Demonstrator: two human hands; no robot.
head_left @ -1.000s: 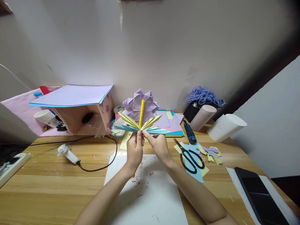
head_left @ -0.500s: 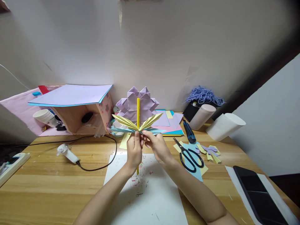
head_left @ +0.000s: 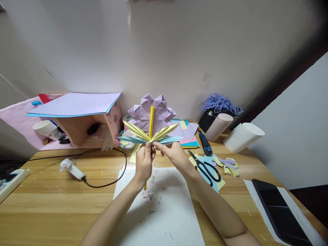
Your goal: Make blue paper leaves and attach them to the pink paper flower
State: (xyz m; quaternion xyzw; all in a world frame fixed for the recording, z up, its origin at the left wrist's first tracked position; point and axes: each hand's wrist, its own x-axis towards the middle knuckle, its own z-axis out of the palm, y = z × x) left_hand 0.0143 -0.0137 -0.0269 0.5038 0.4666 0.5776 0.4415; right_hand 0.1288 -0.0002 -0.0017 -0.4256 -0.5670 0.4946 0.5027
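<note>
A folded purple paper flower (head_left: 145,112) stands upright at the middle, its back towards me, with a yellow paper stem (head_left: 152,121) running down it. Yellow pleated leaves (head_left: 165,132) spread to both sides over light blue pleated leaves (head_left: 130,139). My left hand (head_left: 144,162) is closed round the stem just below the leaves, thumb on the near side. At the base of the leaves, my right hand (head_left: 176,158) pinches with its index finger laid along the join; its other fingertips are partly hidden. The stem's lower end pokes out beneath my left hand.
A marked white sheet (head_left: 164,218) lies below my hands. Black-handled scissors (head_left: 205,167), a utility knife (head_left: 205,143) and paper scraps (head_left: 228,164) are to the right, with a phone (head_left: 279,212) nearer. Leftwards are a glue gun (head_left: 74,169) with its cord and an open box (head_left: 114,118).
The stem now leans slightly, its lower end shifted left. My right index finger has straightened along the leaf base, and the blue leaves sit more spread and visible.
</note>
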